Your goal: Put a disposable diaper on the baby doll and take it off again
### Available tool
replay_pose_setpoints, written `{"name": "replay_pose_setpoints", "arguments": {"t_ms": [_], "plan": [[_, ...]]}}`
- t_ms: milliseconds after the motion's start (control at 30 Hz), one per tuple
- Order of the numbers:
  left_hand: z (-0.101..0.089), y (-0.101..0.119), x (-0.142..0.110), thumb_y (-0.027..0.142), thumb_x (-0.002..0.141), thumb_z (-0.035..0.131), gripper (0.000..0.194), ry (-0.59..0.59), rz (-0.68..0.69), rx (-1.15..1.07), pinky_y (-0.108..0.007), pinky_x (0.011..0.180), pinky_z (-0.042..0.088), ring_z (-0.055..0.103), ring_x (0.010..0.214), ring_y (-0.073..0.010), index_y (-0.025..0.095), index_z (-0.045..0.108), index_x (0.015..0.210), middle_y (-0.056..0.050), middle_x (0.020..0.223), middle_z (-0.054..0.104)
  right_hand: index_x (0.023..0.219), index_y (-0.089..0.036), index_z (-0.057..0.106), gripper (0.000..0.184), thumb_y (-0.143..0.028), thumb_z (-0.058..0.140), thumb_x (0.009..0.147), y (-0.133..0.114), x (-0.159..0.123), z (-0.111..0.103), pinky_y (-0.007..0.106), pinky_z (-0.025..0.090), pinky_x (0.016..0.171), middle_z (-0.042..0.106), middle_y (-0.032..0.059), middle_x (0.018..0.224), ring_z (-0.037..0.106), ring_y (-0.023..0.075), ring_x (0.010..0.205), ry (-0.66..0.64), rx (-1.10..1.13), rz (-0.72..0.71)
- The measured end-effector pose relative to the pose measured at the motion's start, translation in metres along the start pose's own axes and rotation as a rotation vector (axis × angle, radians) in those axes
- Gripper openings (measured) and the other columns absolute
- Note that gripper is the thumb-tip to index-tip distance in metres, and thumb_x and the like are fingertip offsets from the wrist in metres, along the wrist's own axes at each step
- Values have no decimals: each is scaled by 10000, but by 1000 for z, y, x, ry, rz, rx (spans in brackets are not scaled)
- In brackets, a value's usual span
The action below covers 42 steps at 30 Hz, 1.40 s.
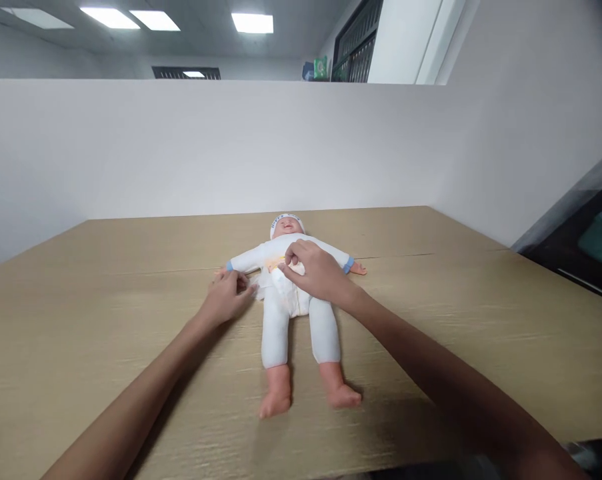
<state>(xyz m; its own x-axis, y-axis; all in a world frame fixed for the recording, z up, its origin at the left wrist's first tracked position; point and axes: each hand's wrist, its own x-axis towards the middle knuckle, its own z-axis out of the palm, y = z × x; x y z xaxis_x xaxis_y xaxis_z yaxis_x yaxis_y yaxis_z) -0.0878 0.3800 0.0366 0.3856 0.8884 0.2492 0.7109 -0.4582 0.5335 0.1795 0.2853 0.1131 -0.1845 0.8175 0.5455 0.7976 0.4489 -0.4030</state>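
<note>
A baby doll (325, 333) in a white suit with blue cuffs lies on its back, head away from me and arms spread. Around its hips is a white diaper (291, 297) with a coloured print at the waistband. My left hand (227, 295) is beside the doll's hip, fingers curled, thumb and fingertips closed on the diaper's thin side wing (261, 285). Over the doll's belly, my right hand (315, 268) is bent, with thumb and fingers pinched at the front waistband. That hand covers part of the waistband and the doll's other side.
The doll lies on a wood-coloured table (131, 347) with thin seams across it. A white partition (221, 147) rises along the far edge, and a white wall (521, 133) stands on the right. A dark framed object (581, 240) is at the far right.
</note>
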Motion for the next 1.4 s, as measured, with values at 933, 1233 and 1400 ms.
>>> {"name": "replay_pose_setpoints", "arguments": {"t_ms": [933,1233,1400], "plan": [[18,57,39,659,969,603,483,-15,11,-669,-308,746,497,594,839,-180,207,593,1139,-45,1022,640,821,-234,591,335,-360,476,1109,3,36,26,317,300,642,736,40,852,619,201,765,-279,-148,275],[8,81,7,441,987,688,354,269,47,-470,-362,917,492,565,1099,-231,222,554,1231,-103,1348,608,994,-238,520,117,-128,525,955,-8,21,12,332,380,710,668,42,932,616,234,843,-37,-146,275],[-16,108,-54,427,1140,483,257,70,404,-230,-416,968,471,576,1016,-249,238,639,1064,-63,1086,709,993,-270,534,69,-298,588,1026,-34,-51,-10,349,535,738,685,36,972,660,217,808,-28,217,41]]}}
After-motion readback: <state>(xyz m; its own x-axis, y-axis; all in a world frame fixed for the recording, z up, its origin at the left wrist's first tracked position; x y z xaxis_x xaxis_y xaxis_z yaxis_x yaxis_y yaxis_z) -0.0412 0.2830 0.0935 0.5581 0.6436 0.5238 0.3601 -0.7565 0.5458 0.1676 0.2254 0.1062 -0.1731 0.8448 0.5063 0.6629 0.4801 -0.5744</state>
